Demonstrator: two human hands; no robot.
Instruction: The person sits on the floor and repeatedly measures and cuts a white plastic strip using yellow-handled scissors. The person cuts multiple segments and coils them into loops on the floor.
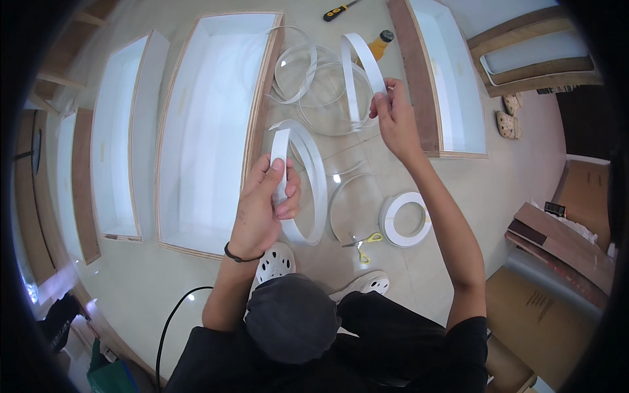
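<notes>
My left hand [265, 196] is closed round a white edge-banding strip [318, 177], thumb on top, with loose loops curling beside it. Farther out on the right, my right hand [396, 124] pinches a loop of similar white banding [367, 56] between thumb and fingers. Whether both hands hold one continuous strip, I cannot tell. A rolled-up coil of white banding [387, 221] lies on the floor below my right forearm. Beside it rest scissors with yellow handles [364, 251], blades apart. Thin, pale curled strips [298, 99] lie on the floor beyond my hands.
A large white-lined plywood box [173, 144] stands left, with narrower boxes [137, 85] beyond it. Another open box [419, 85] stands far right. A screwdriver [337, 12] and a yellow-black tool [380, 46] lie at the far side. Cardboard [537, 308] is at right; a black cable [171, 314] curves lower left.
</notes>
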